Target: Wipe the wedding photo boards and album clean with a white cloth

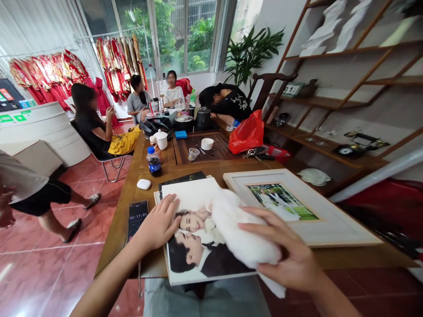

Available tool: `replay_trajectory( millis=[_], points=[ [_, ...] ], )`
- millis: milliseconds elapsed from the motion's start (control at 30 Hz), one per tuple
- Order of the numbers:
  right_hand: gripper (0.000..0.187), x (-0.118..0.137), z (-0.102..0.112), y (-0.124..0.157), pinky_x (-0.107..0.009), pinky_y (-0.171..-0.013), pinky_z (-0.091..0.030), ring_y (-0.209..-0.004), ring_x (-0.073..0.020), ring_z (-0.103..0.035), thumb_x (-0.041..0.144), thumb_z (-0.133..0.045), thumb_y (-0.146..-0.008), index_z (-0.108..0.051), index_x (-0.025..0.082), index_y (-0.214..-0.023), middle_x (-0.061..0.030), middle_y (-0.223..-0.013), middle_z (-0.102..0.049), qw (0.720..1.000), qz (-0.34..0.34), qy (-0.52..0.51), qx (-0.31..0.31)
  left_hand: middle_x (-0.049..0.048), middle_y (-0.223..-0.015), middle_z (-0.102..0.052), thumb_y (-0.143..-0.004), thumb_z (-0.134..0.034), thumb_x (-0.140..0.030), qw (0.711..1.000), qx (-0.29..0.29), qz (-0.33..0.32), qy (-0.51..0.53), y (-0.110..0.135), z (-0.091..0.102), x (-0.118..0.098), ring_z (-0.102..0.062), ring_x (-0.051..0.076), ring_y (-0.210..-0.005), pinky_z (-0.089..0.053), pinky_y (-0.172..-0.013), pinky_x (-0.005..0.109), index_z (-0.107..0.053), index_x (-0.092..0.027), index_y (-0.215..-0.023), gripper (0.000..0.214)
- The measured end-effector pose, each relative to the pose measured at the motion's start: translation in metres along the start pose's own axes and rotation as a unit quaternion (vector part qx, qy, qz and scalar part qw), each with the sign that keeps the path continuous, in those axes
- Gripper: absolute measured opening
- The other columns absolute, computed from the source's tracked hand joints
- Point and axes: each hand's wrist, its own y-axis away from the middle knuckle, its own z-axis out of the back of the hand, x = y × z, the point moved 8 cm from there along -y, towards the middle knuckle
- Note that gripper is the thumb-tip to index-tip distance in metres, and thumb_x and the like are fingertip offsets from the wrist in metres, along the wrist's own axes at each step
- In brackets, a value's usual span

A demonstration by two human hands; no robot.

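A large wedding photo print (pixel 194 246) lies at the near edge of a wooden table (pixel 125 207). My left hand (pixel 158 224) rests flat on the print's left edge, fingers stretched out. My right hand (pixel 284 251) presses a white cloth (pixel 238 229) onto the print, fingers curled over it. To the right of the print lies a white-framed photo (pixel 304 207). A phone (pixel 138 215) showing a timer sits just left of my left hand.
Further back on the table are a white earbud case (pixel 144 184), a dark drink bottle (pixel 153 162), cups, a tea tray, a kettle and a red plastic bag (pixel 247 132). Several people sit at the far end. Wooden shelves stand at the right. A person walks at the left.
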Motion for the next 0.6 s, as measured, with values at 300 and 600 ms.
replay_trajectory(
  millis=[300,600],
  points=[
    [0.045,-0.045,0.083,0.015,-0.05,-0.093,-0.05,-0.109,-0.034,-0.065,0.031,-0.077,-0.078,-0.07,0.031,-0.122,-0.0113,-0.128,-0.066,0.959,-0.015,0.195,-0.207,0.0146,-0.15,-0.047,-0.101,-0.046,-0.04,1.0,0.002,0.002,-0.026,-0.005,0.011,0.001,-0.045,0.03,-0.139,-0.034,-0.118,0.05,-0.047,-0.018,-0.138,0.044],
    [0.035,-0.133,0.021,0.042,-0.045,-0.076,-0.046,-0.094,-0.0324,-0.069,0.04,-0.055,-0.09,-0.068,0.028,-0.12,-0.0121,-0.13,-0.067,0.935,-0.061,0.34,0.086,0.0114,-0.124,-0.058,-0.101,-0.045,-0.034,0.992,0.016,0.003,-0.122,-0.047,0.017,0.005,-0.055,0.028,-0.114,-0.046,-0.102,0.045,-0.054,-0.019,-0.122,0.028]
  ],
)
